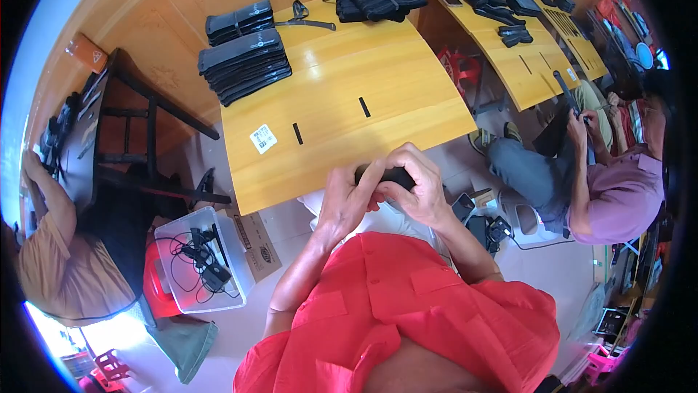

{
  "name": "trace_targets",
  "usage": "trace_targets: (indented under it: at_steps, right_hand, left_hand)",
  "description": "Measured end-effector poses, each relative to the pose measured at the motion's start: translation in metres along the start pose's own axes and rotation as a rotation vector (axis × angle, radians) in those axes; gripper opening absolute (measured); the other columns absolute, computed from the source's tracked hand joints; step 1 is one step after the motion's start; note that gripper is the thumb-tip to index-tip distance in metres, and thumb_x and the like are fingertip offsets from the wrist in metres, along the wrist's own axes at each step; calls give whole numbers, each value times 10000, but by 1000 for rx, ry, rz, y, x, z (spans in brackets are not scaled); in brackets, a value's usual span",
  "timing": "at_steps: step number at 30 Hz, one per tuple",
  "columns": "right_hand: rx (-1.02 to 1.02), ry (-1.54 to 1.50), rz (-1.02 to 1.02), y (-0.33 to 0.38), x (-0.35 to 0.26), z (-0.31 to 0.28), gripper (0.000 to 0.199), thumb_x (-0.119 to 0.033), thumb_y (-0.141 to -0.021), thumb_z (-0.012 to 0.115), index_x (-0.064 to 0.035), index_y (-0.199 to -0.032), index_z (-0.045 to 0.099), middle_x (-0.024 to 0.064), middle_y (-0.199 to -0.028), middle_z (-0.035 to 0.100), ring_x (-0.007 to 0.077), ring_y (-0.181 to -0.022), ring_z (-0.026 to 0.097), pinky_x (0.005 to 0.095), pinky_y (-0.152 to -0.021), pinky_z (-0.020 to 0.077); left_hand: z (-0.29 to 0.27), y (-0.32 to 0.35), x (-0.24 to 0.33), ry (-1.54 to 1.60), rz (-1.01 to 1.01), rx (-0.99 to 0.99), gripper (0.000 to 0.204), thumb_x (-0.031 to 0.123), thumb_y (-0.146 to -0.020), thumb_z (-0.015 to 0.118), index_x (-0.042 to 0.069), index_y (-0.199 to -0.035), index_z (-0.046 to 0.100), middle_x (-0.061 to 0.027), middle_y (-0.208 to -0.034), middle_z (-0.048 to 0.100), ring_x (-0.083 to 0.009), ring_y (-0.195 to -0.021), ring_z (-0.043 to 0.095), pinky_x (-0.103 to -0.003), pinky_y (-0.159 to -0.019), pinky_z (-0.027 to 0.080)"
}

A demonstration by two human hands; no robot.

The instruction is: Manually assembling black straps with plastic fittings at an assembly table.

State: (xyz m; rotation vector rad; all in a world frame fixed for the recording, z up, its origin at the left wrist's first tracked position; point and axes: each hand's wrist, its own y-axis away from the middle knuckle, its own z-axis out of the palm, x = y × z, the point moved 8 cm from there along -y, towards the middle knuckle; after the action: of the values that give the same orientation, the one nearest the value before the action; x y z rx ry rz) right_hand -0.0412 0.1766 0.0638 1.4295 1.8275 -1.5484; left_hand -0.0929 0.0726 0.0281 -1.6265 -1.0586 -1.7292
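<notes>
Grip closed: left hand [347,195] and right hand [425,186] clasp a black object [399,178] near the yellow table [327,91].

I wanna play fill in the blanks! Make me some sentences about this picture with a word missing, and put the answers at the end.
1. The left hand and right hand hold a small thing whose colour is ____.
2. Counting the dark slots in the table just beyond the hands gives ____.
3. Just below the hands is a shirt coloured ____.
4. The tub of cables is to the ____ of that shirt in the picture.

Missing words: black; two; red; left.
</notes>
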Motion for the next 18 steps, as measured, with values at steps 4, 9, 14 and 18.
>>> trace_targets:
  at_steps: [4, 9, 14, 18]
  right_hand:
    - [-83, -228, 110, 9, 17, 7, 179, -102, -762, 689, 2, -829, 560, 99, -794, 547, 185, -704, 539, 276, -620, 419]
    - [-1, -560, 471, 23, 40, 17, 158, -59, -790, 648, 4, -892, 545, 90, -778, 549, 182, -672, 541, 279, -576, 418]
    - [93, 69, 15, -5, -2, 1, 184, -90, -792, 650, 4, -903, 538, 134, -780, 541, 276, -675, 559, 329, -586, 445]
    - [40, 200, 65, -7, 2, 0, 252, -114, -770, 685, -3, -940, 535, 145, -787, 543, 310, -686, 570, 345, -579, 452]
  left_hand:
    - [3, 9, -12, 110, -3, -59, 377, 279, -922, 481, -37, -743, 579, -56, -546, 546, -101, -458, 519, -232, -421, 415]
    - [9, 13, -26, 297, 22, -17, 374, 299, -936, 470, -35, -805, 576, -58, -566, 554, -104, -463, 525, -226, -423, 426]
    - [3, 12, -20, 362, 62, 116, 383, 296, -950, 442, -33, -808, 578, -64, -598, 568, -101, -462, 519, -219, -434, 424]
    - [1, 14, -22, 313, 56, 179, 382, 293, -951, 442, -29, -794, 572, -60, -595, 564, -96, -462, 509, -217, -435, 416]
